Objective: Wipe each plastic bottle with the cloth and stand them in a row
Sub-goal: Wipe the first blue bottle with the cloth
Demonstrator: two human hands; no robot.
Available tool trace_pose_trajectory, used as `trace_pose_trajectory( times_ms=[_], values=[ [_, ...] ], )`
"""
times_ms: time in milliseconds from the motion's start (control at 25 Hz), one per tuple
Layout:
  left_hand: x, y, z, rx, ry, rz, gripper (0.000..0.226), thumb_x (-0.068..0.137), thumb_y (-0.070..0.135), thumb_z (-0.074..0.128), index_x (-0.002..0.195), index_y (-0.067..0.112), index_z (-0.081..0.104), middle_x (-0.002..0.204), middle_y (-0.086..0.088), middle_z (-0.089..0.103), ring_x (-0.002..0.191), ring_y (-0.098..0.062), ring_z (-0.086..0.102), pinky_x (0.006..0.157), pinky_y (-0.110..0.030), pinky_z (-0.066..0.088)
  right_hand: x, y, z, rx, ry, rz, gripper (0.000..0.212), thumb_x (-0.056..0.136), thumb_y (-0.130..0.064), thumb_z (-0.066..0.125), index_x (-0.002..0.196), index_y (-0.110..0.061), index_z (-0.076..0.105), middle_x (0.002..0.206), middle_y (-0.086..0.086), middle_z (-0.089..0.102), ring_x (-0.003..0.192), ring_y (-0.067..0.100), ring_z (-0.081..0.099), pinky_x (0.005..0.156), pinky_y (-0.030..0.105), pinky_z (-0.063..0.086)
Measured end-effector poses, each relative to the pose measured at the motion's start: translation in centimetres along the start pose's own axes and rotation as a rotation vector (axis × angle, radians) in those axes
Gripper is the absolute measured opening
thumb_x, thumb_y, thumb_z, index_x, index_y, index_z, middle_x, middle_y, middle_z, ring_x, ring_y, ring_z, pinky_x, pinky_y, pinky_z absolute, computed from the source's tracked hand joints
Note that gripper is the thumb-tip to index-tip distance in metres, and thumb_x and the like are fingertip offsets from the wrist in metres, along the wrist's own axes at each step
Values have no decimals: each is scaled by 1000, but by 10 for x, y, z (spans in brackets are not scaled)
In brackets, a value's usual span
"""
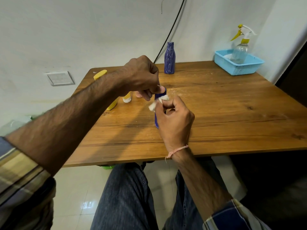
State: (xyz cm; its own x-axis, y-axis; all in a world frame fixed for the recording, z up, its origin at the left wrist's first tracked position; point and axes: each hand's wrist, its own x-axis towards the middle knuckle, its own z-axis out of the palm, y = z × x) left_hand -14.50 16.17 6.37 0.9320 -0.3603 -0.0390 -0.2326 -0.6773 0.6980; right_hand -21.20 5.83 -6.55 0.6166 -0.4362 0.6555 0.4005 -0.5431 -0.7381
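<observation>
near bottle (156, 117): solid dark blue
cloth (160, 101): plain off-white
back bottle (169, 58): blue-purple, thin white streaks running down it
long bottle (99, 75): plain yellow
small bottle (127, 98): yellow body, white cap
basket (240, 69): light blue, mesh-pattern walls
spray bottle (241, 48): clear body, yellow collar and trigger, white head
table (216, 105): orange-brown wood grain, some dark streaks
sleeves (20, 165): tan and navy stripes
jeans (126, 196): dark blue denim
wrist thread (178, 149): pale pink

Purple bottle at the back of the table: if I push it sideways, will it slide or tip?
Tall and narrow, the purple bottle would likely tip if pushed high. Its neck looks uncapped, so it is probably light. Pushed low, it should slide on the smooth table.
</observation>
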Motion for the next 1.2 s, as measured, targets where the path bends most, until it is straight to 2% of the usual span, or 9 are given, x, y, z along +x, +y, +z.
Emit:
trace_pose_trajectory(
  times_ms=[160,280,360,480,640,840,1000,1080,1200],
  values=[
    [2,3,2,31,-20,-21,17,84,14,79,83,5,65,81,-14,75,70,-24,74,64,-32,63,-20,14,-8,-41,-61,40,17,84,-15,77,79,-17,61,76,-6,67,65,8,64,60,26,55],
    [0,7,3,55,-6,-16,21,84,16,80,77,8,62,76,-12,74,65,-21,74,65,-33,64,4,3,-10,-43,-18,-65,11,87,-18,76,85,-13,65,83,-5,69,71,5,63,65,15,52],
    [-1,8,4,77,9,-9,22,85,16,80,75,10,61,75,-11,73,60,-18,73,63,-32,64,14,3,-13,-53,-15,-137,12,87,-17,75,84,-12,65,81,-5,68,69,6,61,63,14,48],
    [-2,8,5,90,10,-7,19,86,18,78,81,9,62,77,-9,74,63,-18,74,61,-30,64,-4,25,-22,-177,-180,-200,11,88,-16,74,85,-13,64,83,-2,67,70,8,61,64,20,54],
    [-1,11,8,137,28,-11,16,89,19,74,94,8,63,82,-7,75,65,-17,76,56,-23,60,-20,46,-34,-380,-391,-166,12,82,-18,79,91,-14,74,93,2,75,76,15,66,66,36,59],
    [-4,12,15,229,72,64,19,93,17,65,109,7,68,77,-1,69,56,-11,73,45,-15,53,-17,36,-33,-586,-497,-234,20,87,-28,75,105,-19,76,105,2,73,79,21,69,65,30,53],
    [-6,14,20,424,105,107,21,96,27,62,95,6,63,66,-3,67,51,-13,71,42,-14,47,-18,35,-25,-640,-552,-211,24,94,-32,66,117,-25,71,115,2,68,90,21,68,73,35,57],
    [-6,17,23,521,115,141,21,96,29,60,84,11,57,60,-1,62,52,-14,69,45,-16,43,-19,33,-17,-641,-533,-234,21,96,-32,64,114,-25,72,110,2,70,90,22,68,73,36,57],
    [-6,21,25,580,112,168,33,98,29,58,72,15,45,64,-1,54,51,-14,65,45,-16,40,-21,30,-1,-701,-566,-287,19,99,-33,60,112,-24,70,107,4,70,90,25,70,71,40,60]
  ],
)
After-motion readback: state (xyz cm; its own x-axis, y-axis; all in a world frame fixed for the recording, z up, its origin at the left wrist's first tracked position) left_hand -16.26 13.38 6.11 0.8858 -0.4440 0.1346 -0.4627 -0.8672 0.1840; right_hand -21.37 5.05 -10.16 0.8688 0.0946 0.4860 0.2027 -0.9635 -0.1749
